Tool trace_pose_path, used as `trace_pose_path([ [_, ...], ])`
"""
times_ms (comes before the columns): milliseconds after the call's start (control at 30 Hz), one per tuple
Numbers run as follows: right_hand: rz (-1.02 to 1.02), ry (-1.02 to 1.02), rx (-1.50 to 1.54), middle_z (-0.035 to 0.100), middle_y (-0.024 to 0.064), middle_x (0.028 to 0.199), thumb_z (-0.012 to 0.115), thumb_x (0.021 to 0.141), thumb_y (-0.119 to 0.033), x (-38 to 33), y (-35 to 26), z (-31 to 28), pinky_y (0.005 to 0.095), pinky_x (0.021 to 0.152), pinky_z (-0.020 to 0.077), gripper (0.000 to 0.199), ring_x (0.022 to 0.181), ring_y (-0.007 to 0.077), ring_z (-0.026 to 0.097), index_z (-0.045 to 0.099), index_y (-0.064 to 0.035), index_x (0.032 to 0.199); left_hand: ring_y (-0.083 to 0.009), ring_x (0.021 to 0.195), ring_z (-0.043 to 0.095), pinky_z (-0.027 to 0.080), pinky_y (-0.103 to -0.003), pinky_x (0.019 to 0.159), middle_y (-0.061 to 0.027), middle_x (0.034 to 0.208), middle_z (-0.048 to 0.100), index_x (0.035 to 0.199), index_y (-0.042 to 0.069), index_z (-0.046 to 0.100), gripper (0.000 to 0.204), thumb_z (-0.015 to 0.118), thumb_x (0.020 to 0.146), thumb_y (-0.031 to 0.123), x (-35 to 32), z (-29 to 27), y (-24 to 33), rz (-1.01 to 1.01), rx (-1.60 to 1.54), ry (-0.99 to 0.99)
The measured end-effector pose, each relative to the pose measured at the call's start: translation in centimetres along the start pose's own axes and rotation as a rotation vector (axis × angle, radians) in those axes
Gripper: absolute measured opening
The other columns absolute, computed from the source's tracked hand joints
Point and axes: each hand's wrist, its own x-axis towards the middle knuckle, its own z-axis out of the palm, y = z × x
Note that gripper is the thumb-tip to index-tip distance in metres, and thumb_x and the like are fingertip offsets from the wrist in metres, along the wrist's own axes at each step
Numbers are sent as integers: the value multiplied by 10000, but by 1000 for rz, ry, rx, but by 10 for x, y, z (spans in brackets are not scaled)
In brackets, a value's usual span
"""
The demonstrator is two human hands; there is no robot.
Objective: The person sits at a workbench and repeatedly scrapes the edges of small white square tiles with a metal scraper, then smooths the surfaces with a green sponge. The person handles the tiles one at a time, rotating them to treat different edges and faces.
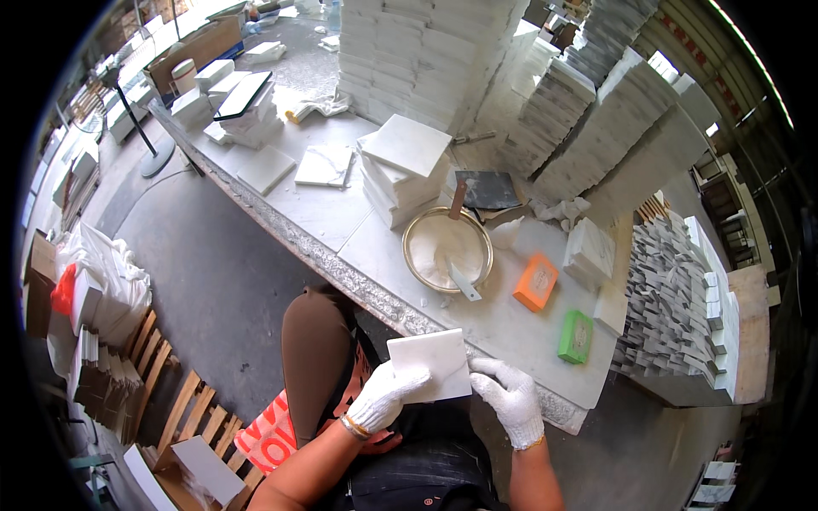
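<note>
Holding a square white marble tile (430, 364) in both gloved hands, I have it just in front of my lap, at the near edge of the long white stone workbench (358, 230). My left hand (383, 398), in a white knitted glove, is closed on the tile's lower left corner with the fingers wrapped over its face. My right hand (511, 399), gloved the same, pinches the tile's right edge between thumb and fingers. On the bench beyond sits a round metal bowl of white paste (447, 249) with a putty knife (462, 279) resting in it. To its right lie an orange rectangular block (536, 282) and, nearer the bench corner, a green rectangular block (576, 336). A stack of white square tiles (402, 175) stands just behind the bowl.
</note>
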Motion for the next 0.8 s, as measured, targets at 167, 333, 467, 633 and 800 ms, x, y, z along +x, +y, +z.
trace_pose_path([
  [167, -281, 275, -275, 713, 109, 1043, 711, 926, -125, 53, -16, -20, 308, 832, 539, 270, 932, 171, 678, 702, 24, 1152, -149, 1075, 638, 515, -325, 946, -74, 1217, 672, 1352, -32, 580, 557, 760, 926, 278, 21, 5, 28, 50, -8, 33],
  [333, -217, 193, -490, 710, 127, 1072, 786, 874, -292, 96, -46, -9, 329, 794, 560, 443, 845, 214, 697, 686, -64, 1240, -176, 1076, 659, 527, -336, 937, -95, 1219, 677, 1357, -39, 568, 585, 773, 897, 259, 40, -2, 49, 95, 28, 55],
  [467, -155, 67, -556, 726, 134, 1047, 776, 875, -288, 114, -49, 2, 330, 787, 561, 484, 853, 211, 706, 658, -57, 1283, -157, 1065, 643, 515, -324, 943, -78, 1212, 674, 1343, -34, 583, 525, 747, 923, 236, 50, -6, 52, 108, 2, 75],
  [633, -204, 19, -512, 739, 134, 1057, 734, 896, -194, 128, -31, 4, 337, 811, 558, 406, 912, 230, 716, 666, -33, 1263, -175, 1049, 657, 519, -328, 936, -89, 1190, 679, 1325, -41, 586, 492, 733, 922, 201, 56, -4, 49, 109, 12, 98],
  [800, -361, 121, -455, 741, 129, 1011, 695, 904, -83, 136, -32, -10, 329, 802, 558, 237, 887, 216, 706, 726, -15, 1129, -142, 1030, 642, 517, -304, 914, -65, 1171, 683, 1315, -34, 604, 462, 726, 941, 208, 57, -3, 48, 101, -29, 106],
])
